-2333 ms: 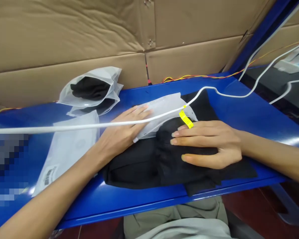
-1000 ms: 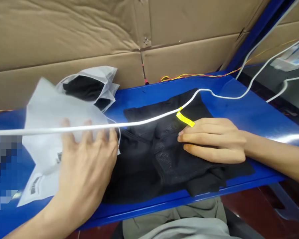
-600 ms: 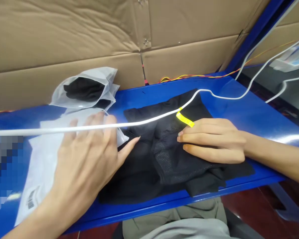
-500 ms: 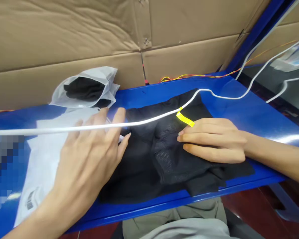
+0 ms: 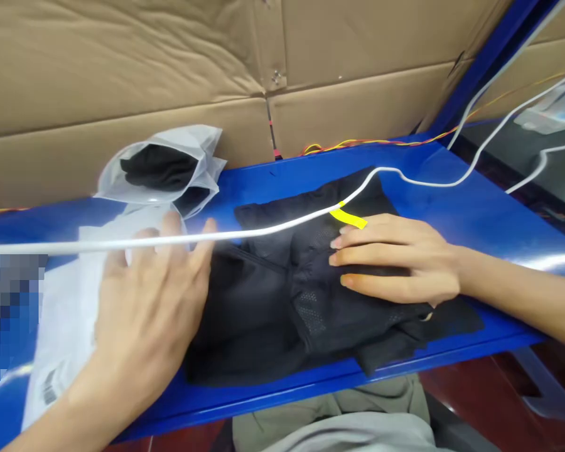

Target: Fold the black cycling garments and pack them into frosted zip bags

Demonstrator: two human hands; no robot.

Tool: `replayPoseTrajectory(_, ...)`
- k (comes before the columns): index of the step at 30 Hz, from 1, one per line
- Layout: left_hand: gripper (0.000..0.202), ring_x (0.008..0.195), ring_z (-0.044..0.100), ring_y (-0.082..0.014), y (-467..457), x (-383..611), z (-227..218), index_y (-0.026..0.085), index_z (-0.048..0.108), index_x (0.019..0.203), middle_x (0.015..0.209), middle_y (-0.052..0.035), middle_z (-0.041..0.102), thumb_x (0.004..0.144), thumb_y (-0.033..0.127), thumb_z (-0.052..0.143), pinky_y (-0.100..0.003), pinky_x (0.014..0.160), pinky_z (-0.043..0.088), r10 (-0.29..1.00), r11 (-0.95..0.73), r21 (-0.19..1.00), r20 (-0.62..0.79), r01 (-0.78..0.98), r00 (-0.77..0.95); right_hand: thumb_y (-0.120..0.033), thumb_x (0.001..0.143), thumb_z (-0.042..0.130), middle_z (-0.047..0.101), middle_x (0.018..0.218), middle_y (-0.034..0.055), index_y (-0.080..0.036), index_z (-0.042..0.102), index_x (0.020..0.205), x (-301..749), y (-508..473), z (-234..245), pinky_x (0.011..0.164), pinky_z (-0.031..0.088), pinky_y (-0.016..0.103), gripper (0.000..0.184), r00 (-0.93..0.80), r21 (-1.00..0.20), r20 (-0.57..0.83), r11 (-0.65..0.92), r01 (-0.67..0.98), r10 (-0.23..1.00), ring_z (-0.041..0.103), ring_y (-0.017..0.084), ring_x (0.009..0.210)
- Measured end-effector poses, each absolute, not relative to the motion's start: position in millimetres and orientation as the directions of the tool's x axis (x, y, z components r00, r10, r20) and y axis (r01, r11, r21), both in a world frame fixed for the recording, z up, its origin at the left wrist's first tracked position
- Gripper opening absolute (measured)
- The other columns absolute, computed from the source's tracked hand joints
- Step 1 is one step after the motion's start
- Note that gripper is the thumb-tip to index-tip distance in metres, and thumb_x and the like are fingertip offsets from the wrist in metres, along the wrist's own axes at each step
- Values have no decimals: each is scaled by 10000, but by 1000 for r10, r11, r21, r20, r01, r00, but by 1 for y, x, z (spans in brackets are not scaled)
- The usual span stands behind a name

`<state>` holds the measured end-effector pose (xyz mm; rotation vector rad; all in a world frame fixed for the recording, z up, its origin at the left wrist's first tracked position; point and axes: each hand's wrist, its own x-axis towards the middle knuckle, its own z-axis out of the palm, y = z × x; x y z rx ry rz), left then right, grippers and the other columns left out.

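Note:
A black garment (image 5: 254, 301) with dotted mesh patches lies folded on the blue table (image 5: 489, 220). My right hand (image 5: 395, 260) rests flat on its right part, fingers stretched out. Over the white plastic bag (image 5: 63, 320) at the left is my left hand (image 5: 148, 301), fingers spread and slightly blurred. Its thumb side is close to the garment's left edge. Whether the fingertips press on the bag is hard to see. A barcode label (image 5: 49, 387) shows on the bag's lower corner.
A translucent bag (image 5: 207, 141) with black cloth (image 5: 160, 166) inside stands at the back left. A white cable (image 5: 282, 227) with a yellow tag (image 5: 348, 218) crosses the view in front of the hands. Cardboard (image 5: 358, 37) lines the back; twisted wires (image 5: 381, 143) run along it.
My left hand has moved left, away from the garment, and the white bag has shifted slightly left. My right hand has moved only a little, up and left.

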<state>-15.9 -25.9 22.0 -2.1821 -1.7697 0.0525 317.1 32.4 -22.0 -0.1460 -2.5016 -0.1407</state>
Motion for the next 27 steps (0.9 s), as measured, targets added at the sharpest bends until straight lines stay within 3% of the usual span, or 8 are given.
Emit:
replayPoseTrajectory(3, 469, 1458, 416, -623, -21, -10, 23, 53, 611, 1412, 1587, -323, 460, 1040, 176, 354, -858, 1134, 337, 922, -237, -408, 191, 882, 336, -401, 1121, 395, 721, 1330, 239, -81, 643, 1350, 315, 40, -27, 1146, 535, 567, 466, -792, -56, 608, 998, 18, 48, 560, 342, 1465)
replayPoseTrajectory(7, 491, 994, 723, -469, -18, 10, 22, 57, 718, 1203, 1097, -274, 732, 1096, 315, 314, -596, 768, 619, 875, -276, -385, 280, 881, 396, -321, 1108, 419, 728, 1345, 228, -87, 645, 1340, 314, 40, -31, 1096, 573, 473, 400, -760, -56, 620, 977, 205, 195, 635, 293, 1383)
replayPoseTrajectory(9, 523, 974, 745, -419, -20, 17, 15, 78, 712, 1272, 1128, -243, 758, 1105, 367, 309, -552, 763, 636, 813, -428, -270, 301, 862, 498, -289, 1099, 422, 744, 1338, 193, -127, 641, 1367, 315, 36, -32, 1040, 602, 446, 382, -745, 31, 633, 954, 300, 213, 679, 279, 1318)
replayPoseTrajectory(13, 609, 1510, 479, -453, -23, 20, -7, 54, 457, 1601, 1616, -255, 516, 1075, 349, 376, -678, 1189, 450, 777, -611, -50, 156, 790, 610, -203, 1080, 415, 751, 1339, 175, -145, 641, 1364, 312, 28, -36, 1081, 597, 496, 368, -697, 121, 703, 942, 314, 142, 652, 289, 1363)
replayPoseTrajectory(17, 664, 1649, 158, -488, -21, 20, -17, 138, 444, 1632, 1786, -215, 197, 1050, 456, 475, -789, 1270, 203, 792, -601, 131, -38, 789, 610, -139, 1038, 521, 771, 1289, 156, -178, 669, 1265, 306, 25, -35, 1073, 620, 538, 273, -659, 150, 744, 935, 321, 107, 667, 310, 1346)
replayPoseTrajectory(22, 754, 1652, 92, -507, -19, 25, -13, 165, 424, 1651, 1781, -183, 248, 1019, 553, 561, -810, 1277, 59, 813, -558, 225, -46, 799, 581, -135, 967, 672, 798, 1107, 85, -252, 711, 1207, 300, 18, -28, 808, 651, 374, 270, -696, 346, 709, 805, 482, 112, 751, 230, 955)
replayPoseTrajectory(24, 842, 1653, 80, -504, -19, 27, -11, 156, 345, 1687, 1775, -181, 268, 996, 560, 605, -805, 1281, 45, 779, -602, 255, -20, 757, 626, -141, 969, 599, 780, 1142, 85, -263, 689, 1292, 300, 18, -27, 861, 633, 400, 357, -724, 308, 672, 831, 464, 155, 730, 238, 1032)
replayPoseTrajectory(27, 934, 1650, 66, -519, -17, 26, -9, 166, 301, 1704, 1777, -179, 261, 971, 652, 619, -825, 1266, 29, 735, -648, 313, 18, 694, 678, -254, 900, 543, 721, 1314, 139, -200, 586, 1452, 305, 25, -25, 1105, 519, 611, 556, -768, 54, 589, 937, 345, 250, 647, 331, 1280)
